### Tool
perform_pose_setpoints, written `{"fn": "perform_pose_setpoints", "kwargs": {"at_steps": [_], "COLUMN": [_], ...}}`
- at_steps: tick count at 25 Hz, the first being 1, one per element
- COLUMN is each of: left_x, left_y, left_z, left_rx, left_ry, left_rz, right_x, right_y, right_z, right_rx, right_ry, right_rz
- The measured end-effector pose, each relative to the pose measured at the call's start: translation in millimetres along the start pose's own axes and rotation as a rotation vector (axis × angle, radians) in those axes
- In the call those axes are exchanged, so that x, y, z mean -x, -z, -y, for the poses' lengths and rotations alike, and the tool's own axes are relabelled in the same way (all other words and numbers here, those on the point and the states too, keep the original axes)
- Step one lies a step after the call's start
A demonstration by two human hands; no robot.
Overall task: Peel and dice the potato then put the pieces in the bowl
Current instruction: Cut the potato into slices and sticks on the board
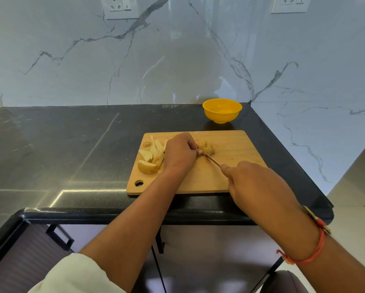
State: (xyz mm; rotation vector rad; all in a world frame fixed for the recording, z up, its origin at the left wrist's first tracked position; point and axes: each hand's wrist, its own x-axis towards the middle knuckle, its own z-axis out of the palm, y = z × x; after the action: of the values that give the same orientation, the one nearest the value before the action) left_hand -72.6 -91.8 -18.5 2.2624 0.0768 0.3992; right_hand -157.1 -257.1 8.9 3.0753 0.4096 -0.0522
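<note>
Item 1. Cream sleeve, soft cloth, on the left forearm. Orange thread band on the right wrist.

Item 2. Right hand, over the board's near right part, fingers wrapped round the handle of a knife. The handle is hidden in the fist. The blade is thin metal, and its tip meets the potato.

Item 3. Left hand, fingers curled down, grips the potato. This is a tan, lumpy, rounded mass at the board's middle. Whether any skin remains on it cannot be told.

Item 4. Cut pieces, pale wedges and sticks, heaped by the board's left edge.

Item 5. Cutting board, smooth light wood, a rounded rectangle with a hole at its near left corner. It lies toward the right end of the countertop, which is dark polished stone.

Item 6. Bowl, yellow glossy plastic, round and footed, at the countertop's far right corner. It is apart from the board, and no pieces show inside it.

Hazards, as judged. The left fingertips sit just beside the blade, so a roll of the rounded potato could bring steel onto a finger. The left wrist could nudge pieces over the board's left edge.
</note>
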Motion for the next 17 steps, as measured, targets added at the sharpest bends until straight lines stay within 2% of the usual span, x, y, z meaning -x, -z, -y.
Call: {"fn": "perform_pose_setpoints", "kwargs": {"at_steps": [5, 8, 13, 17], "left_x": [-3, -7, -20, -30], "left_y": [5, 10, 0, -4], "left_z": [4, 4, -14, -9], "left_rx": [0.050, -0.015, -0.304, -0.405], "left_ry": [-0.013, -0.113, -0.194, -0.285], "left_rz": [0.064, 0.131, 0.353, 0.377], "right_x": [17, 2, -49, -65], "right_y": [-13, -13, -16, -29], "right_z": [-16, -23, -19, -12], "right_rx": [-0.106, -0.271, -0.496, -0.575], "right_ry": [-0.033, -0.091, -0.153, -0.155], "right_rz": [-0.336, -0.498, -0.508, -0.529]}}
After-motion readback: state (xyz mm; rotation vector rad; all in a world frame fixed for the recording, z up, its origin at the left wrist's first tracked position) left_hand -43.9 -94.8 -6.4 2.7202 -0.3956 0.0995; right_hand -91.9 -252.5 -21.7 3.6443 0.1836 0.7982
